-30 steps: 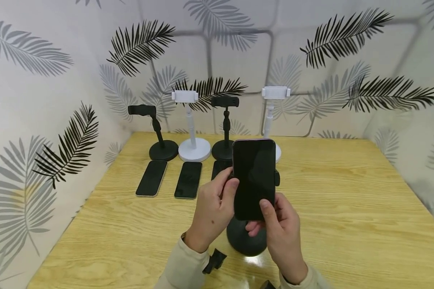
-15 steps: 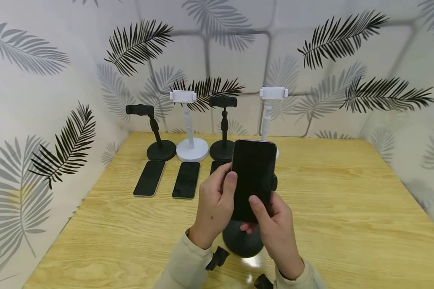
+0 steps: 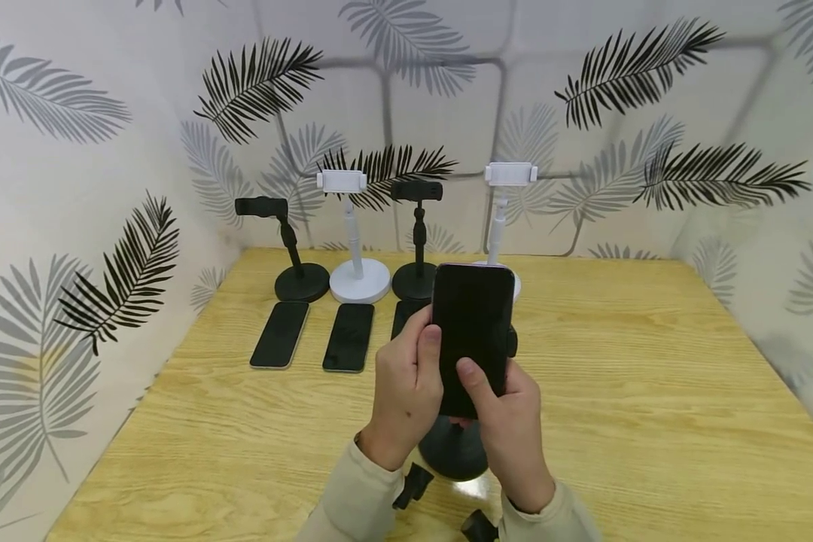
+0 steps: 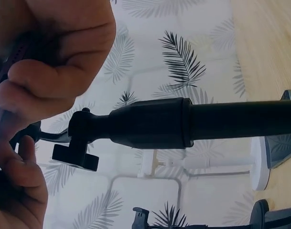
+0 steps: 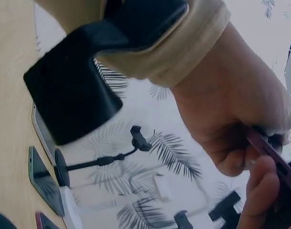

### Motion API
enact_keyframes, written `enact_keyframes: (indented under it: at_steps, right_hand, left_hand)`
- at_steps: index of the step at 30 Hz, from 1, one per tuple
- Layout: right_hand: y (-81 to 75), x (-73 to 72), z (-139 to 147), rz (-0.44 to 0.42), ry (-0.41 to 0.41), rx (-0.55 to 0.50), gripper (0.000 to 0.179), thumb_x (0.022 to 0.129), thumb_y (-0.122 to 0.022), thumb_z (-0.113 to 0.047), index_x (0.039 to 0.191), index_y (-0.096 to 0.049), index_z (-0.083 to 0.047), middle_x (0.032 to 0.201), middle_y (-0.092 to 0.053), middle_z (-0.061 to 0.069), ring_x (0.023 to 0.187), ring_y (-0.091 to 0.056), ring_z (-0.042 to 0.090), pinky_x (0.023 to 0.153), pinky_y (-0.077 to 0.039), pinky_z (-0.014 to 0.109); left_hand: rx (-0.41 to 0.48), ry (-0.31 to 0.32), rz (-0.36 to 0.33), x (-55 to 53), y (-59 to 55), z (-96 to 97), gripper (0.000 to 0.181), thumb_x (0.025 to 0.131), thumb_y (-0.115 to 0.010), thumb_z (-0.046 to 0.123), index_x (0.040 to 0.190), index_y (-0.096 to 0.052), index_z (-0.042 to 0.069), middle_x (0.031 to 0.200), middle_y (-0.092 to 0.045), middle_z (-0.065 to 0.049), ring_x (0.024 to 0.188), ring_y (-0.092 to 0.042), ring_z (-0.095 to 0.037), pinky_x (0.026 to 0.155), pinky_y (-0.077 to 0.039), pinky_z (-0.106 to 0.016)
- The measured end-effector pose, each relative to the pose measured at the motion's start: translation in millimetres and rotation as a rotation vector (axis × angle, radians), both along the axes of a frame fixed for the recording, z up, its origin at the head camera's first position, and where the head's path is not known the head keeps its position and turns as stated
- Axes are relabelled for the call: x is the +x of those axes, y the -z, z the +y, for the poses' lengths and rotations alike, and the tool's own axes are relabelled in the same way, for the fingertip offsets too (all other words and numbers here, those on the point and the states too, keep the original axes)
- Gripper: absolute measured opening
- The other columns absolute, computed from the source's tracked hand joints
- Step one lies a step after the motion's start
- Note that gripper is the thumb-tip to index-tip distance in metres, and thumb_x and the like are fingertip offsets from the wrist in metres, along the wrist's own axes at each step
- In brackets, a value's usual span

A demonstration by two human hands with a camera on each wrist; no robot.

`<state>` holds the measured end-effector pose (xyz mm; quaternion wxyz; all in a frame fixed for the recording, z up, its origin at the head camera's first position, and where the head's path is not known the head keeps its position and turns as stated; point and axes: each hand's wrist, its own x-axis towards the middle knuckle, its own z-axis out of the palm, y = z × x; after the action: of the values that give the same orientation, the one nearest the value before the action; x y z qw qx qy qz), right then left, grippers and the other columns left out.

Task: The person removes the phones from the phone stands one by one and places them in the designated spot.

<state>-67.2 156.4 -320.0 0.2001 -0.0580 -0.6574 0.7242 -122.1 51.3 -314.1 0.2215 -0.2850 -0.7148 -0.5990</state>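
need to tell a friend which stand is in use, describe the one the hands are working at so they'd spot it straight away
On the wooden table, four stands line the back wall, with phones lying flat before them. Nearer the person stands a fifth, the black stand. It alone is away from the row and carries an upright dark phone, gripped by the left hand and right hand.

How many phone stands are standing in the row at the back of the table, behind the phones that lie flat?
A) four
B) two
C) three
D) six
A: the head view shows four stands in the back row, a black stand, a white stand, a second black stand and a second white stand, on the table.
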Motion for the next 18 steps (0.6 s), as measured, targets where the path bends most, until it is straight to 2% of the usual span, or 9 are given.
enact_keyframes:
  at_steps: [3,7,11,14,18]
  right_hand:
    - [3.4,-0.7,-3.9,0.036,0.034,-0.036,0.003,0.097,-0.061,-0.009,0.095,-0.064,-0.009,0.076,-0.066,-0.003,0.052,-0.063,0.015,0.048,-0.055,0.031]
    - [8.0,0.8,-7.6,0.094,0.084,-0.044,0.005,0.098,-0.060,-0.009,0.096,-0.064,-0.011,0.078,-0.066,-0.004,0.051,-0.062,0.013,0.046,-0.054,0.030]
    - [11.6,2.6,-9.1,0.151,0.082,-0.078,0.010,0.099,-0.058,-0.009,0.095,-0.065,-0.016,0.080,-0.067,-0.005,0.054,-0.063,0.011,0.044,-0.052,0.028]
    - [12.3,2.8,-9.6,0.189,0.060,-0.119,0.012,0.100,-0.058,-0.009,0.095,-0.066,-0.017,0.080,-0.067,-0.006,0.055,-0.063,0.010,0.043,-0.051,0.028]
    - [11.9,2.6,-10.2,0.209,0.040,-0.139,0.014,0.099,-0.057,-0.007,0.094,-0.066,-0.017,0.079,-0.067,-0.005,0.053,-0.061,0.009,0.041,-0.050,0.028]
  left_hand:
    - [0.043,0.058,-0.040,-1.5,1.0,-0.2,0.028,0.106,-0.043,0.013,0.126,-0.058,-0.001,0.085,-0.067,-0.015,0.070,-0.063,-0.015,0.066,-0.055,-0.024]
    - [0.109,0.160,-0.097,-2.6,3.8,-1.0,0.029,0.106,-0.042,0.015,0.126,-0.055,-0.003,0.082,-0.063,-0.018,0.067,-0.054,-0.008,0.064,-0.052,-0.022]
    - [0.139,0.230,-0.092,-3.6,7.2,-4.8,0.029,0.107,-0.042,0.017,0.121,-0.055,-0.005,0.105,-0.069,-0.024,0.086,-0.066,-0.018,0.077,-0.060,-0.030]
    - [0.147,0.269,-0.088,-4.7,8.2,-7.4,0.032,0.107,-0.041,0.020,0.119,-0.053,-0.006,0.107,-0.067,-0.025,0.093,-0.066,-0.020,0.079,-0.060,-0.032]
    - [0.170,0.285,-0.082,-4.7,8.4,-8.0,0.034,0.107,-0.039,0.023,0.118,-0.052,-0.007,0.107,-0.064,-0.026,0.096,-0.061,-0.012,0.082,-0.059,-0.031]
